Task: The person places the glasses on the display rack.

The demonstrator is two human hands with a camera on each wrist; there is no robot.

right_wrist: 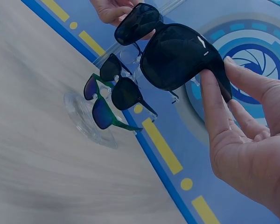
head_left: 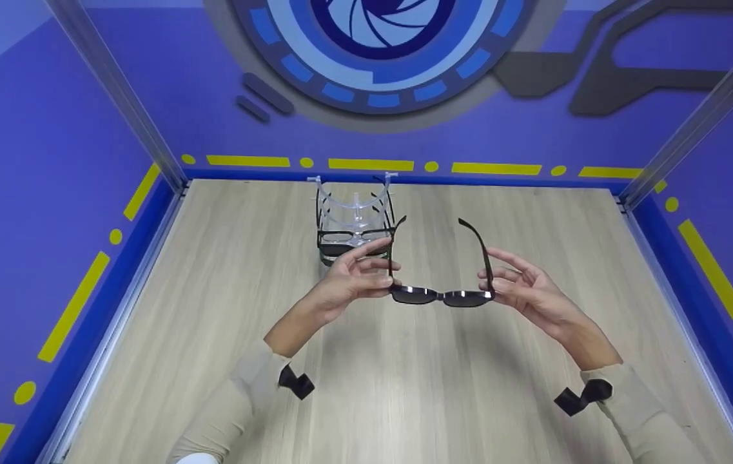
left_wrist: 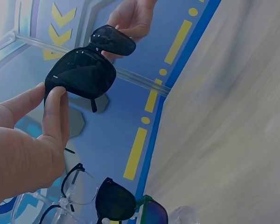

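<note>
A pair of black sunglasses is held up above the table, its temples unfolded and pointing away from the person. My left hand pinches it at the left hinge, and my right hand pinches the opposite hinge. In the left wrist view, thumb and fingers of the left hand meet at the corner of the dark lens. The right wrist view has the right hand gripping the other end of the frame. Behind the left hand stands a clear display rack carrying several glasses.
On the rack hang green-framed sunglasses low down, with black sunglasses above them and clear-lensed glasses higher up. Its round clear base rests on the wooden table. Blue printed panels enclose the back and sides.
</note>
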